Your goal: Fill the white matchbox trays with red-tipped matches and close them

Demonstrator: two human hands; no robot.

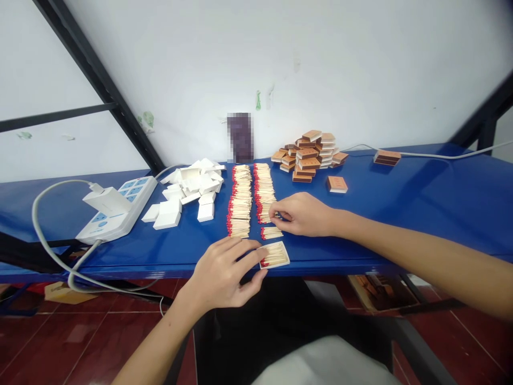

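Note:
Near the table's front edge lies a white matchbox tray, partly filled with red-tipped matches. My left hand grips its left end, thumb at the near side and fingers over the far side and the match heads. My right hand is at the near end of the right-hand row of matches, fingertips pinched together; what is between them is hidden. Another long row of matches runs beside it on the left. A small separate bunch of matches lies between the right-hand row and the tray.
White empty trays are heaped on the left of the blue table. A pile of orange-brown matchbox sleeves stands at the back, with a single sleeve nearer. A power strip with cables occupies the far left.

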